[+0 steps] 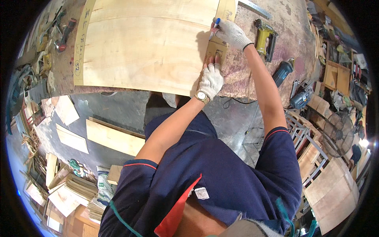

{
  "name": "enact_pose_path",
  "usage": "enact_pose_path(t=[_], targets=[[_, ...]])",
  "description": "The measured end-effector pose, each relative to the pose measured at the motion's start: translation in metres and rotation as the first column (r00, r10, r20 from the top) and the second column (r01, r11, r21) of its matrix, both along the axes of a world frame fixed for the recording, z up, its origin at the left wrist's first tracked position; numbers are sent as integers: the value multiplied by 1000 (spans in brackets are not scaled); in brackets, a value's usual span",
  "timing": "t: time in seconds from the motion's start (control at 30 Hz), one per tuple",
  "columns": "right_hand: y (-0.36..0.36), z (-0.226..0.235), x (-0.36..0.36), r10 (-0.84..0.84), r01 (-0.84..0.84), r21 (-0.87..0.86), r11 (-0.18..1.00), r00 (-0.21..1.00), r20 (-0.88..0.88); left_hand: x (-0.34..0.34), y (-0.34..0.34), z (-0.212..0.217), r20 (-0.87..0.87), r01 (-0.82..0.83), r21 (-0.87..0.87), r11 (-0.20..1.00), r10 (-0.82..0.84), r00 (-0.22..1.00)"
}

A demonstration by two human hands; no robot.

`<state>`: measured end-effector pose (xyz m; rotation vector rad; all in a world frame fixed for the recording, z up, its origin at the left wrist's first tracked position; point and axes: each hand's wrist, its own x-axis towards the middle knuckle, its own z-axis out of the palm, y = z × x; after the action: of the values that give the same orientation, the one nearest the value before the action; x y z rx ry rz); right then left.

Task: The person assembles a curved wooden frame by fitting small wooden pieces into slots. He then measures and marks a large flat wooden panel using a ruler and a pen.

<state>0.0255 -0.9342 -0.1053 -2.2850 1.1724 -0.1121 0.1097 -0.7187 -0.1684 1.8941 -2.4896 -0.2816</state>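
Note:
A wide pale wooden panel [146, 47] lies on the worn workbench, with narrow strips carrying handwriting along its left and right sides. My right hand [233, 35], in a white knit glove, grips a blue-capped pen [215, 26] with its tip low over the panel's right edge. Nearer to me, my left hand [212, 81] wears a fingerless-tipped glove and a wristwatch [201, 96]. Its bare fingers lie stretched on a small brownish wooden piece [218, 48] that sits against the panel's right edge. The palm side of both hands is hidden.
Right of my hands lie a yellow-and-black nail gun [265, 38], a metal ruler [254, 8] and a blue power tool [282, 73]. A dark tool with red [67, 34] rests at the bench's left. Boards [112, 134] lie on the floor; a fan [339, 132] stands at right.

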Motion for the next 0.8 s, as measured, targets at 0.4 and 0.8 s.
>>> enact_pose_path(t=[0.4, 0.8], targets=[[-63, 5, 6, -43, 43, -4, 999, 997, -68, 2, 5, -4, -99, 6, -32, 999, -10, 995], [-140, -10, -7, -60, 58, -192, 980, 998, -9, 5, 3, 6, -133, 3, -57, 998, -11, 991]])
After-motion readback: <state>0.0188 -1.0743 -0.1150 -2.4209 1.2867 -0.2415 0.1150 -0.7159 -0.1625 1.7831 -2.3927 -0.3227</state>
